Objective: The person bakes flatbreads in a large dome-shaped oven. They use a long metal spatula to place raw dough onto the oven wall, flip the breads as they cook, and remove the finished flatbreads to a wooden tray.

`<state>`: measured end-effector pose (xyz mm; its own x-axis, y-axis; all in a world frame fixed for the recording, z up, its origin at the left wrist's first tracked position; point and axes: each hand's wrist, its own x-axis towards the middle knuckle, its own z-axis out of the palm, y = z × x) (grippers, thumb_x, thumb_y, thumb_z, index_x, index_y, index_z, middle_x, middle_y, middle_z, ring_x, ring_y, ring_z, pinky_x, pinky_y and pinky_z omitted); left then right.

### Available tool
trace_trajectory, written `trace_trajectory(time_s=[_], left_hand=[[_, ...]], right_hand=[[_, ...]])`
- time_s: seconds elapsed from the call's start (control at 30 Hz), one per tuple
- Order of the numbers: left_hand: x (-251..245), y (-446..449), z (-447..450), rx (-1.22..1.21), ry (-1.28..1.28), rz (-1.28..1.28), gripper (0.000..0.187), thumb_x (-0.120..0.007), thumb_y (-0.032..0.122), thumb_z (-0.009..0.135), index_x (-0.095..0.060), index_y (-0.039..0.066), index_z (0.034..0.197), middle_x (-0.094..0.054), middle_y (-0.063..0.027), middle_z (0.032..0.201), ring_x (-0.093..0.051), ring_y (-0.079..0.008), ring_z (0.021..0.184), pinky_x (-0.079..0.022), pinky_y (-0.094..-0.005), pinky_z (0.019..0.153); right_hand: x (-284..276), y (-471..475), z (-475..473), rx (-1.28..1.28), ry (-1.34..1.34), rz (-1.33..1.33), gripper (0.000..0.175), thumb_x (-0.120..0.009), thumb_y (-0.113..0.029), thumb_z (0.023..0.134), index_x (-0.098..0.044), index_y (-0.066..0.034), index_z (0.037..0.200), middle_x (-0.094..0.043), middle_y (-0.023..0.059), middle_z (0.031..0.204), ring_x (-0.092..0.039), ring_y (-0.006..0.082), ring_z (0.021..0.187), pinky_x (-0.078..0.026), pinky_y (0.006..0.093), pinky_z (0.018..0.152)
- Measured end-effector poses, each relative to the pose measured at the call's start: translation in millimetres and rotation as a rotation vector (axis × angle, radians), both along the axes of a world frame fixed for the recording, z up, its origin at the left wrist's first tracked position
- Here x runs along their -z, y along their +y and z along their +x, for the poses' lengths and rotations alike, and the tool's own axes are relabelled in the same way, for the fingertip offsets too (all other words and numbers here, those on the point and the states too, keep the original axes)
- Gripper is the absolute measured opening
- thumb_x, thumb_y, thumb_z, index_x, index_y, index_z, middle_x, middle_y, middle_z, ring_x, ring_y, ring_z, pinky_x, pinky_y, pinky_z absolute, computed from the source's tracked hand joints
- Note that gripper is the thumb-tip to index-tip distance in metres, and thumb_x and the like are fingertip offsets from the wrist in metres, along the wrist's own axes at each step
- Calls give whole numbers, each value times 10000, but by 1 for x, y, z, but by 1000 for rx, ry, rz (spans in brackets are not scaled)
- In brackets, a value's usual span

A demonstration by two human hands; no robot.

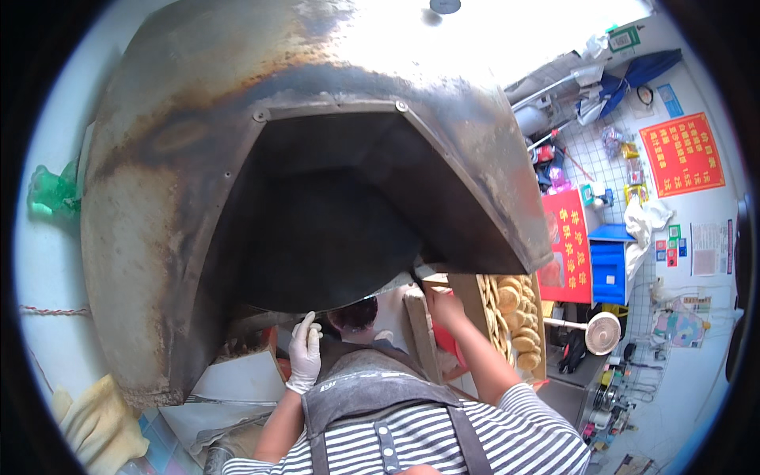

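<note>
My left hand (pixel 306 353), in a white glove, is raised at the front of a metal oven hood. Its index fingertip is at the near rim of a dark round plate (pixel 320 255), with the other fingers partly bent and nothing seen in them. Bare and farther right, my right hand (pixel 444 307) is closed around what looks like a thin dark handle (pixel 418 279) by the plate's right edge. The handle's far end is lost in shadow. Above both hands stands the scorched metal hood (pixel 160 202) with its wide dark opening.
Right of my right forearm, a tray (pixel 539 332) holds rows of round flatbreads (pixel 522 323). A worn board (pixel 423 332) stands upright near my body. Farther right are a blue bin (pixel 607 279), a small fan (pixel 602 333) and red signs bearing writing. A yellowish cloth (pixel 104 427) hangs lower left.
</note>
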<state>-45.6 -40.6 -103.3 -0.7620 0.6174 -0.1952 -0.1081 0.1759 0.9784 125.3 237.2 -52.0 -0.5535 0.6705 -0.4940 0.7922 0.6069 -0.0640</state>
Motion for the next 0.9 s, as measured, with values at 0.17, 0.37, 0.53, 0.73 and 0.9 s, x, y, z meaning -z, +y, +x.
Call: trace_trajectory(time_s=[0.17,0.37,0.53,0.73,0.9], left_hand=[[11,13,27,113,-54,-35,270,-502,147,924,-566,16,1151,-586,-93,906,-575,-167,772,-473,-278,720],[39,9,79,173,-68,-117,246,-488,132,924,-588,-5,1103,-604,-103,927,-602,-157,799,-491,-271,721],[110,19,123,157,-34,-240,222,-516,133,893,-620,1,1037,-631,-121,913,-616,-182,789,-488,-284,730],[240,64,163,74,-109,-378,301,-525,230,877,-611,18,1073,-616,-192,1061,-573,-325,1029,-451,-353,877],[367,149,154,134,-20,-521,153,-520,172,854,-588,78,954,-615,-128,818,-610,-246,855,-472,-324,821]], right_hand=[[54,72,-112,29,229,121,343,-432,-271,882,-575,-207,1186,-623,238,941,-606,394,891,-487,485,792],[48,46,-15,110,-123,-81,412,-348,-361,919,-466,-264,1301,-608,146,1116,-599,338,996,-486,454,828],[45,-5,116,62,-316,-289,411,-401,-376,907,-525,-213,1262,-600,147,1141,-580,321,1035,-457,421,888],[90,-37,210,570,240,-735,396,-434,-252,942,-450,-195,1334,-577,53,661,-566,155,535,-477,311,495],[84,-59,299,715,460,-907,397,-414,-193,954,-432,-131,1347,-488,1,613,-422,82,427,-356,220,392]])
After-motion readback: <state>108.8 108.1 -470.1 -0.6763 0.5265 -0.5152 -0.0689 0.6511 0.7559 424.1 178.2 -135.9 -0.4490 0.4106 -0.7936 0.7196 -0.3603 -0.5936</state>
